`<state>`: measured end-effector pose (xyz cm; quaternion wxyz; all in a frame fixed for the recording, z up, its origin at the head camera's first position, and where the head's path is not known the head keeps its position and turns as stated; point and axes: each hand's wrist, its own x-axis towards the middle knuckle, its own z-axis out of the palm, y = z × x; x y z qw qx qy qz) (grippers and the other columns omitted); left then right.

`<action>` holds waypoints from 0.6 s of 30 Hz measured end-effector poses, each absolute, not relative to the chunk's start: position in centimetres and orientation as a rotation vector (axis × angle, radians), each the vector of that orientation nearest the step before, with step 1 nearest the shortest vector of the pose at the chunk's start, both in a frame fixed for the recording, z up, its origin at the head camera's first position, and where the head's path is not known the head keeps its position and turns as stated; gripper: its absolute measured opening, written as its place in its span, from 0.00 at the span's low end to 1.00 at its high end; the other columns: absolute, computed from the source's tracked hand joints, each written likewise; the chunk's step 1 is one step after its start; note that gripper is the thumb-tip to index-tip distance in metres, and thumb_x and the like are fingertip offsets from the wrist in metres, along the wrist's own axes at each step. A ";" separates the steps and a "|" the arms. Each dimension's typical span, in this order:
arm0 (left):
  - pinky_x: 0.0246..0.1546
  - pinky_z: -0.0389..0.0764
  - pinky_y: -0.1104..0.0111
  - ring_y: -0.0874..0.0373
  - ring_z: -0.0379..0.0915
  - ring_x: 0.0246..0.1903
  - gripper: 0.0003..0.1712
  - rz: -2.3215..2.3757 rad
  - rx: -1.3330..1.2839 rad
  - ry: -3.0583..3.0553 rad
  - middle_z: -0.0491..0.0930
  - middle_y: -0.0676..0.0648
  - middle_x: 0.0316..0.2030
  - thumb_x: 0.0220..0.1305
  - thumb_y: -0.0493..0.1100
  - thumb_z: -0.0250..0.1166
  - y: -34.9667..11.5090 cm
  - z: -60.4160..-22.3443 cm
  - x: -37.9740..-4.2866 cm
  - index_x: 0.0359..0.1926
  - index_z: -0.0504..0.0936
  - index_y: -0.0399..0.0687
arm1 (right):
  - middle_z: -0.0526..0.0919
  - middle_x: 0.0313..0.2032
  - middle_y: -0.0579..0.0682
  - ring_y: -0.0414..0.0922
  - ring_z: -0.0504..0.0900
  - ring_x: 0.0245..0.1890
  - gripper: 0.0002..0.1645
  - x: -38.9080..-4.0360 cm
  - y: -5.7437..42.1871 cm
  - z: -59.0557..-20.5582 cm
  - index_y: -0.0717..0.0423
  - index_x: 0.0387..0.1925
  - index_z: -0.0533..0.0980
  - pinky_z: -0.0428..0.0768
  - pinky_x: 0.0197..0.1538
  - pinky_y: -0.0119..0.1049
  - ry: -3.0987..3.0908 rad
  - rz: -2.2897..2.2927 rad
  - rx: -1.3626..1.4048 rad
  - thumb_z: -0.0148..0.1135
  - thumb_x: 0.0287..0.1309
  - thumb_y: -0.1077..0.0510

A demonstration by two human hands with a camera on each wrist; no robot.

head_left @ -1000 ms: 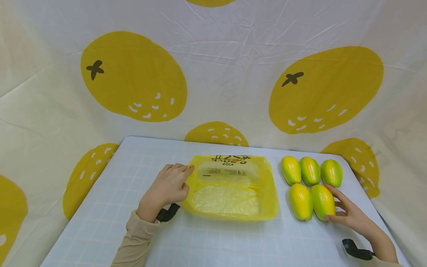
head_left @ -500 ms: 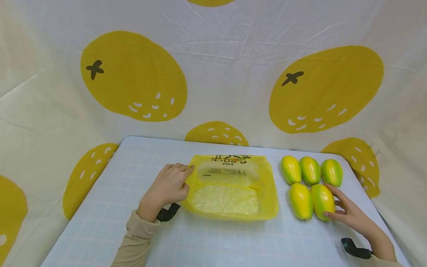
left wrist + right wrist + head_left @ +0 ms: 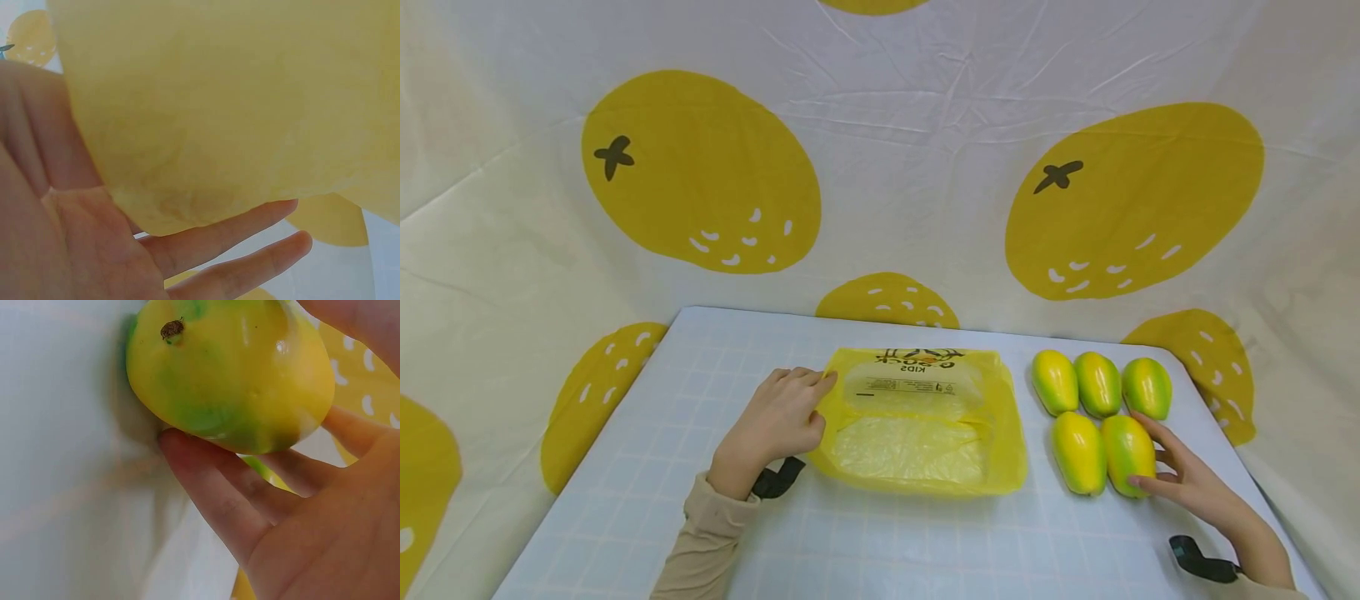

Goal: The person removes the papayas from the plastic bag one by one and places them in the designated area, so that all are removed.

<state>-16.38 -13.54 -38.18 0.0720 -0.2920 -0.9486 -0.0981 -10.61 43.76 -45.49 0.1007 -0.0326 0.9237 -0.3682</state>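
A yellow plastic bag (image 3: pixel 910 454) with dark print stands with its mouth spread at the middle of the table. At its left rim my left hand (image 3: pixel 778 417) holds the edge, index fingertip on the rim. In the left wrist view the yellow film hides the thumb's end and some fingers, while two fingers stretch out below it. To the right of the bag, my right hand (image 3: pixel 1187 479) grips the near right mango (image 3: pixel 1127 454), thumb and fingers around its sides. The right wrist view shows that mango (image 3: pixel 231 375) with its brown stem end, close to the tabletop.
Beside the held mango lies another yellow-green mango (image 3: pixel 1078 454). Behind them sits a row of mangoes (image 3: pixel 1097 383). A pale checked cloth covers the table (image 3: pixel 625 500). A white curtain (image 3: pixel 910 192) with yellow fruit prints hangs behind it.
The right thumb has shifted slightly inward on the mango. The two near mangoes have moved very slightly right. My left hand and the bag stay in place.
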 end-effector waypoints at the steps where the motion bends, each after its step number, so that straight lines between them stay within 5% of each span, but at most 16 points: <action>1: 0.57 0.74 0.48 0.44 0.74 0.57 0.31 -0.294 -0.878 -2.851 0.79 0.42 0.58 0.57 0.36 0.55 -13.5 -38.2 -16.4 0.64 0.77 0.40 | 0.49 0.72 0.71 0.73 0.65 0.58 0.57 -10.6 43.8 -45.5 0.54 0.79 0.40 0.77 0.41 0.27 2.730 -1.088 -0.096 0.67 0.61 0.54; 5: 0.57 0.73 0.48 0.44 0.74 0.57 0.31 -0.289 -0.875 -2.858 0.79 0.42 0.58 0.57 0.36 0.54 -13.5 -38.2 -16.4 0.64 0.76 0.40 | 0.50 0.71 0.71 0.73 0.64 0.58 0.57 -10.7 43.7 -45.6 0.55 0.79 0.42 0.83 0.47 0.47 2.732 -1.114 -0.107 0.67 0.60 0.56; 10: 0.58 0.73 0.48 0.44 0.74 0.57 0.31 -0.289 -0.869 -2.872 0.79 0.42 0.58 0.57 0.36 0.54 -13.5 -38.2 -16.4 0.65 0.76 0.40 | 0.51 0.71 0.71 0.73 0.63 0.59 0.56 -10.8 43.4 -45.8 0.57 0.78 0.44 0.75 0.50 0.70 2.721 -1.155 -0.126 0.68 0.59 0.57; 13: 0.58 0.73 0.47 0.44 0.74 0.57 0.31 -0.292 -0.868 -2.875 0.79 0.42 0.58 0.58 0.36 0.54 -13.5 -38.1 -16.4 0.65 0.76 0.40 | 0.51 0.71 0.70 0.72 0.64 0.59 0.56 -10.9 43.3 -45.8 0.57 0.78 0.43 0.77 0.50 0.66 2.722 -1.148 -0.133 0.68 0.60 0.57; 18: 0.58 0.73 0.47 0.44 0.74 0.57 0.31 -0.293 -0.872 -2.870 0.79 0.42 0.58 0.58 0.36 0.55 -13.5 -38.1 -16.4 0.65 0.76 0.40 | 0.51 0.71 0.69 0.70 0.64 0.59 0.56 -11.0 43.4 -45.7 0.55 0.78 0.43 0.79 0.46 0.32 2.728 -1.127 -0.135 0.67 0.60 0.56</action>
